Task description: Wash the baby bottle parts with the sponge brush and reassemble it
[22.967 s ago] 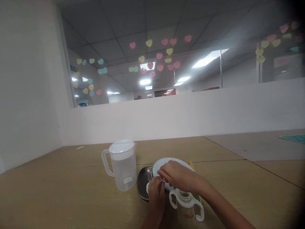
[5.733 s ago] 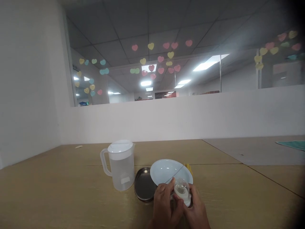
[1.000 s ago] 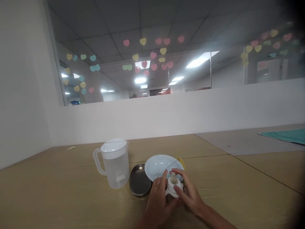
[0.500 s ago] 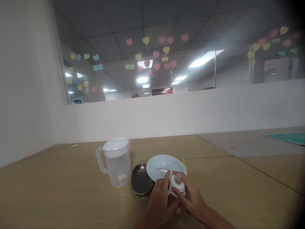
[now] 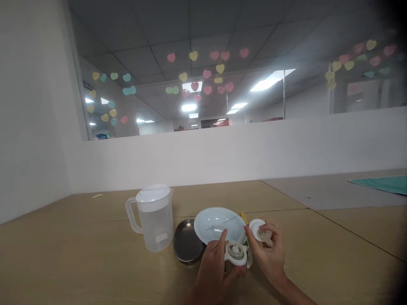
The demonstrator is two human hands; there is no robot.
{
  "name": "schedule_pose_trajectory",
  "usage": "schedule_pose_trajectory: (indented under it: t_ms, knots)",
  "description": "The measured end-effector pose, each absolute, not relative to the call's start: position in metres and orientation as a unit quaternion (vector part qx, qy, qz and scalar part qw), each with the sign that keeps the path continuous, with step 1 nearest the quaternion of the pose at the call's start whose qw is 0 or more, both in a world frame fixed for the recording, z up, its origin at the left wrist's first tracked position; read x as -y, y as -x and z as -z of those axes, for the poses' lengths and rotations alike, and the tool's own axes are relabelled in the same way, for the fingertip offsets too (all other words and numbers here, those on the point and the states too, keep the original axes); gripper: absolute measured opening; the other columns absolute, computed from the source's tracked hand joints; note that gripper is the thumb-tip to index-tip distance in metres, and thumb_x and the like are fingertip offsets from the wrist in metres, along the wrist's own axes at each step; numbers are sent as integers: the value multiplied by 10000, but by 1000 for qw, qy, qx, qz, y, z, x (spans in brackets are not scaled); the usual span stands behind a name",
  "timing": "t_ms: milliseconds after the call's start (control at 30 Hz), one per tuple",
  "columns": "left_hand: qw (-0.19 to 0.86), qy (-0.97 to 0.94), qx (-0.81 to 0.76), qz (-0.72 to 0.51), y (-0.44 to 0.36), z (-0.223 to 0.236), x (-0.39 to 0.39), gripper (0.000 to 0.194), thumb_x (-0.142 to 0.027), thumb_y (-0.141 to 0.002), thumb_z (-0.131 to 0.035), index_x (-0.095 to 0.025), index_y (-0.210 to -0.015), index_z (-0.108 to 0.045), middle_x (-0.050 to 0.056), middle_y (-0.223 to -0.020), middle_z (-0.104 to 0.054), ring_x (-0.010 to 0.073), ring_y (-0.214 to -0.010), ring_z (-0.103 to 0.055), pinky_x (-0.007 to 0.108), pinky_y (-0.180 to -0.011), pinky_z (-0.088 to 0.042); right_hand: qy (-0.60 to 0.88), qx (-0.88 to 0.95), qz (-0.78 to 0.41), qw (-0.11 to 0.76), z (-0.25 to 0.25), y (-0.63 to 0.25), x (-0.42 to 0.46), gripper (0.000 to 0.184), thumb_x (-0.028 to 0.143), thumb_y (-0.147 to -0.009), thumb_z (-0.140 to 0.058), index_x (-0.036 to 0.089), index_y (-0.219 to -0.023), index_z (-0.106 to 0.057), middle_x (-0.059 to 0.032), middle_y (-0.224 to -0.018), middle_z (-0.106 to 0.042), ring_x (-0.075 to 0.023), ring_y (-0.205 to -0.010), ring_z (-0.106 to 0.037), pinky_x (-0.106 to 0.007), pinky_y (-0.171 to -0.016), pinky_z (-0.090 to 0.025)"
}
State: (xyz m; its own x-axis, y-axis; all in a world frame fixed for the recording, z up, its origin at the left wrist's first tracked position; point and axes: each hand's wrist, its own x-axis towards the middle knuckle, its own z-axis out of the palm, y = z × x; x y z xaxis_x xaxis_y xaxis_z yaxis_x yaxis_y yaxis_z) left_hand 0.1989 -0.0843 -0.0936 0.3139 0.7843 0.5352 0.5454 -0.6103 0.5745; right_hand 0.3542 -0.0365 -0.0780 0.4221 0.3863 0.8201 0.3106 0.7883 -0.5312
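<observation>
My left hand [image 5: 213, 264] is wrapped round a baby bottle [image 5: 235, 250] with white handles, held upright with its mouth uncovered. Just to the right, my right hand [image 5: 269, 252] pinches the bottle's white collar [image 5: 256, 228] with a clear nipple [image 5: 266, 238], tilted and apart from the bottle. Behind the bottle lies a pale blue bowl [image 5: 203, 220] with a thin, light-coloured stick-like thing in it. The lower part of the bottle is hidden by my left hand.
A lidded clear pitcher [image 5: 157, 222] stands at the left, next to a shallow metal dish [image 5: 188, 241]. Something yellow [image 5: 243, 217] shows behind the bowl's right edge. A teal cloth [image 5: 384, 184] lies at the far right, before the white wall [image 5: 203, 156].
The collar and nipple have come off the bottle and moved to the right in my right hand. My left hand still holds the bottle. The view has shifted slightly.
</observation>
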Motion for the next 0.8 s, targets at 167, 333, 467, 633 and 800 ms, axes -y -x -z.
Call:
schedule_pose_trajectory:
  t_ms: [167,333,467,633,800]
  knots:
    - [146,-800,-414,-409,-199,92,85,774,-481,-813,-524,-102,-1416,-220,162,-1218,-526,282,-1108,-460,417,-961,-347,341,422,-122,831,63,-355,39,412,356,-610,-735,217,-789,-391,9,-880,-494,-107,-751,-539,-223,-636,-451]
    - [135,-803,-417,-405,-199,90,87,746,-476,-825,-508,-102,-1410,-236,162,-1233,-522,274,-1102,-471,408,-956,-357,386,363,-163,832,55,-362,34,494,372,-533,-778,217,-823,-408,32,-817,-520,-96,-681,-544,-193,-570,-437]
    - [130,-805,-416,-404,-199,88,87,741,-487,-820,-513,-110,-1404,-255,160,-1226,-532,275,-1099,-479,406,-953,-363,392,355,-249,811,64,-366,23,527,384,-502,-790,225,-828,-407,53,-717,-533,-110,-631,-568,-186,-520,-433]
    - [121,-805,-414,-407,-200,88,88,720,-490,-822,-508,-120,-1394,-276,157,-1223,-533,273,-1099,-481,408,-953,-362,393,344,-298,799,69,-370,12,546,396,-489,-792,235,-836,-402,67,-659,-549,-116,-589,-577,-217,-539,-473]
    - [127,-805,-417,-402,-200,87,89,716,-484,-814,-519,-128,-1391,-289,150,-1209,-540,273,-1089,-481,404,-939,-373,399,399,-316,763,66,-377,9,548,429,-503,-779,236,-828,-382,66,-617,-562,-126,-539,-575,-232,-510,-480]
